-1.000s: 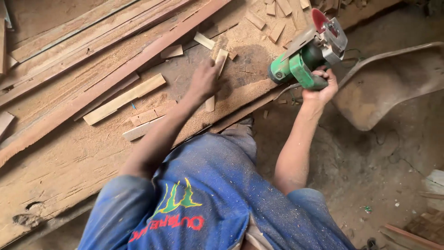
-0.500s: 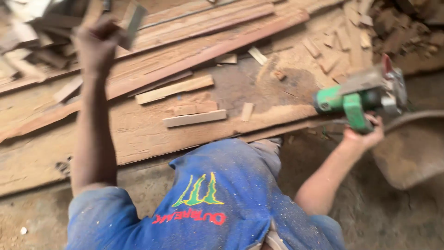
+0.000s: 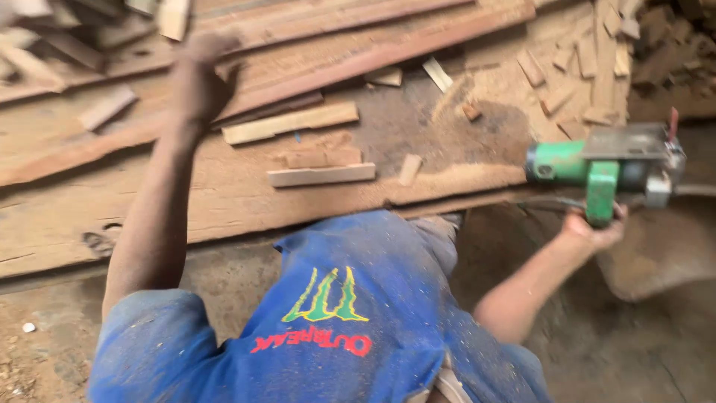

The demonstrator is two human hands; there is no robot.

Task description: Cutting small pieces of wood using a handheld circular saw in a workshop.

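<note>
On a sawdust-strewn plank bench (image 3: 224, 201), the right hand (image 3: 593, 231) grips a green power saw (image 3: 604, 168), seemingly heavy and rigid, by its handle; the blurred left hand (image 3: 198, 75) reaches toward the far edge, grip unclear.

- A wide plank (image 3: 224, 201) lies across the middle of the view, with the person's torso (image 3: 335, 321) just in front of it.
- The left hand (image 3: 198, 78) is raised over a long board (image 3: 358, 60) at the far left.
- The right hand (image 3: 593, 231) grips a power saw (image 3: 604, 168) at the right, just past the plank's end.
- Three short wood strips (image 3: 321, 175) lie on the plank between the two hands.
- A heap of small wood offcuts (image 3: 589, 67) lies behind the saw, at the far right.
</note>
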